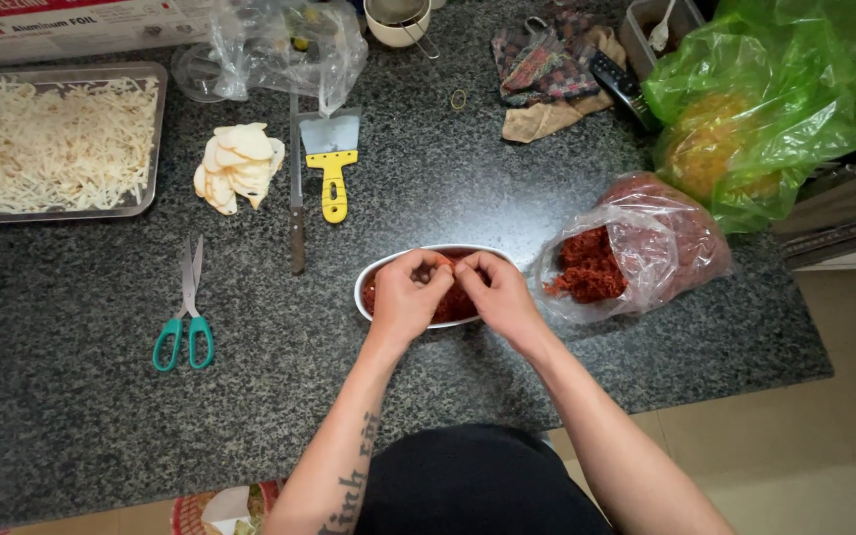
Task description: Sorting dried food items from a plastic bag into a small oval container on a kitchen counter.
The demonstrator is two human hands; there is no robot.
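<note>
Reddish shredded strands [445,262] are pinched between the fingertips of both hands, just above a small white oval bowl [378,267] that stands on the dark speckled counter [448,178] near its front edge. The left hand [403,297] and the right hand [497,292] have their fingers curled nearly closed on the same small tuft, touching each other. I judge that loose strands could fall outside the bowl, because the hands cover most of it. Just beside the right hand, an open clear bag [646,253] of the same red shreds lies on its side; it might spill if an elbow pushes it. Scissors with green handles [185,317] lie well apart.
</note>
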